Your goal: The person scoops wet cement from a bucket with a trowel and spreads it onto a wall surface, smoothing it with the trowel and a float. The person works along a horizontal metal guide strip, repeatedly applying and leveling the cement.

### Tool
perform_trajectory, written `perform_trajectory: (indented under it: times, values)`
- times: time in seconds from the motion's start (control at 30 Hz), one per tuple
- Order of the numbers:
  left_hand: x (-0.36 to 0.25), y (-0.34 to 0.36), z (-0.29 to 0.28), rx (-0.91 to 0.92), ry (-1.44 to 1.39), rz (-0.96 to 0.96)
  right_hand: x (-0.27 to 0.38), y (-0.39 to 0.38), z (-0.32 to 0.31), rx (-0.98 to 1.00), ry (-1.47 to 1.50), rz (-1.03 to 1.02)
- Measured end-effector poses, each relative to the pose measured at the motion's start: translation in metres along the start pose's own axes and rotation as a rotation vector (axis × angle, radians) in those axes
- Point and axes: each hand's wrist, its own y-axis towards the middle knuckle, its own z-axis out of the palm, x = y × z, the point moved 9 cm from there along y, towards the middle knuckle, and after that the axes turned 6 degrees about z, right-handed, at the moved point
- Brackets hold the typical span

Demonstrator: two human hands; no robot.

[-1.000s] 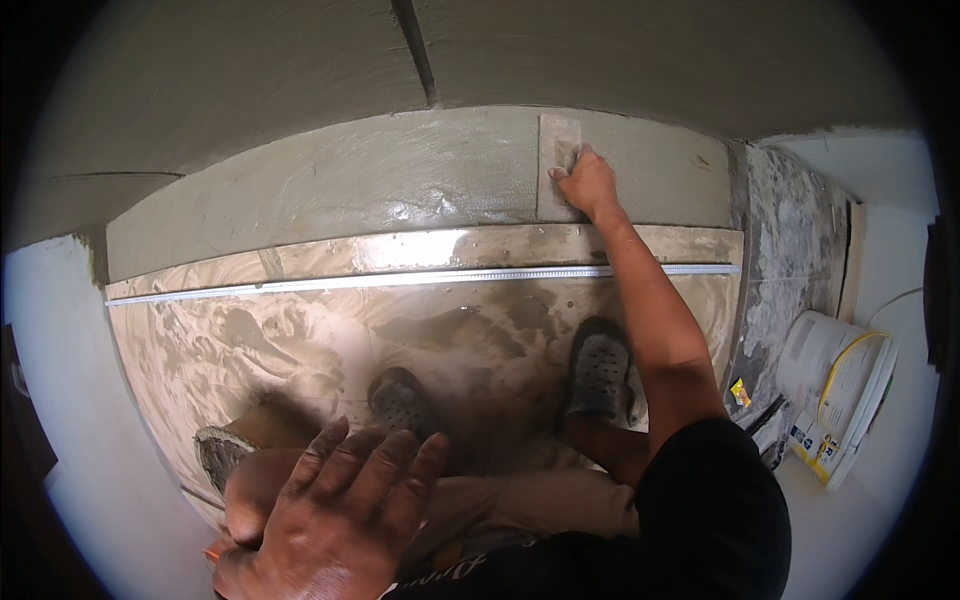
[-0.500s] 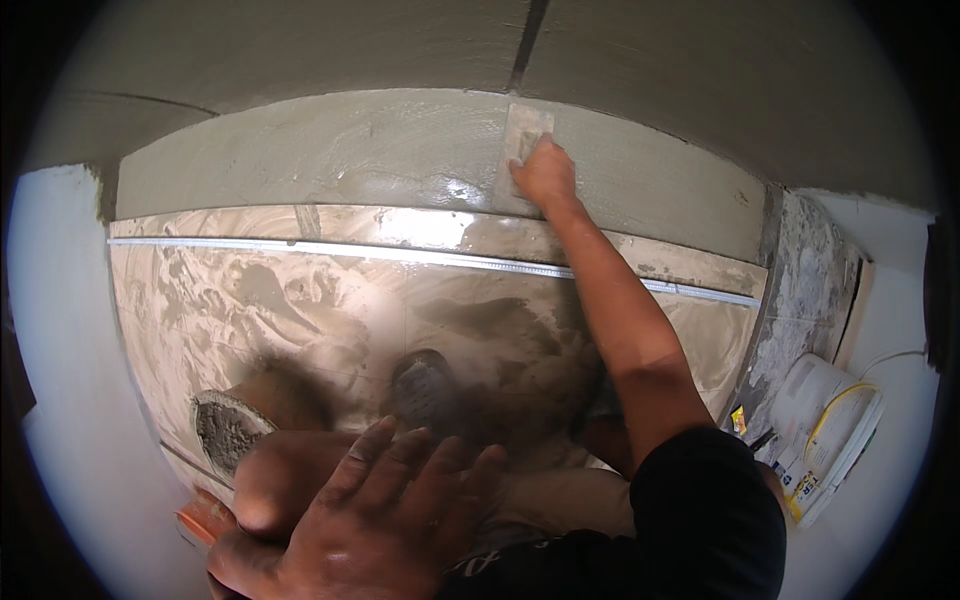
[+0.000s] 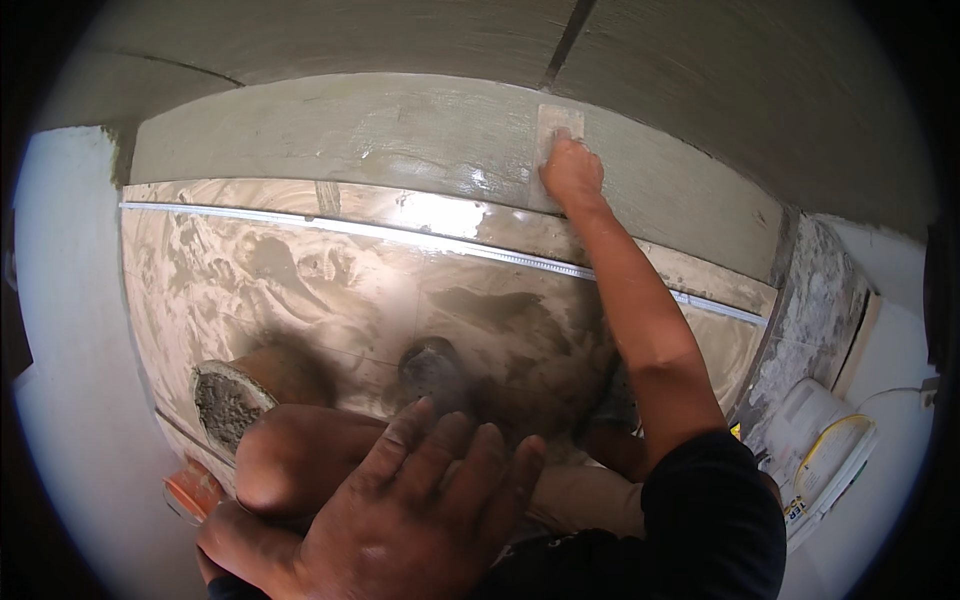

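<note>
My right hand (image 3: 573,172) grips a flat rectangular plastering float (image 3: 561,120), its face against a strip of wet grey cement (image 3: 420,130). The float stands upright on that strip, near a dark vertical line in the surface beyond. Low in the view, close to the camera, my left hand (image 3: 400,510) is open and holds nothing, its fingers stretched out above my legs. A long silver straightedge (image 3: 350,229) lies across the smeared tiles (image 3: 270,275) in front of the strip. My right forearm passes over the straightedge and hides part of it.
A bucket of grey mortar (image 3: 232,405) lies tipped by my left knee. An orange container (image 3: 195,490) sits behind it near the left wall. At the right, a white bucket with a yellow rim (image 3: 830,455) stands beside a rough grey strip (image 3: 810,300).
The whole view has shifted and tilted slightly. My right hand stays on the float near the dark line, with little movement. My left hand appears a little further right, still open.
</note>
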Motion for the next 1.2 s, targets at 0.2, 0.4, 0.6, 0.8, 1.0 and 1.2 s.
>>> perform_trajectory:
  times: [0.2,0.4,0.6,0.8,1.0,1.2]
  values:
    - [-0.014,0.021,0.007,-0.098,0.023,-0.015,-0.083,-0.011,-0.036,-0.077,-0.024,0.075]
    - [-0.03,0.043,0.002,0.029,0.053,0.008,-0.17,-0.006,-0.051,-0.078,-0.041,0.158]
    - [-0.04,0.065,0.01,0.089,0.204,0.036,-0.253,-0.005,-0.071,-0.169,-0.058,0.234]
    - [-0.045,0.08,0.001,0.035,0.216,-0.059,-0.35,0.001,-0.092,-0.263,-0.01,0.372]
    - [-0.048,0.085,-0.006,0.046,0.311,-0.079,-0.372,0.006,-0.092,-0.21,0.079,0.345]
    - [-0.041,0.076,0.006,-0.007,0.159,0.063,-0.299,-0.009,-0.07,-0.211,0.164,0.174]
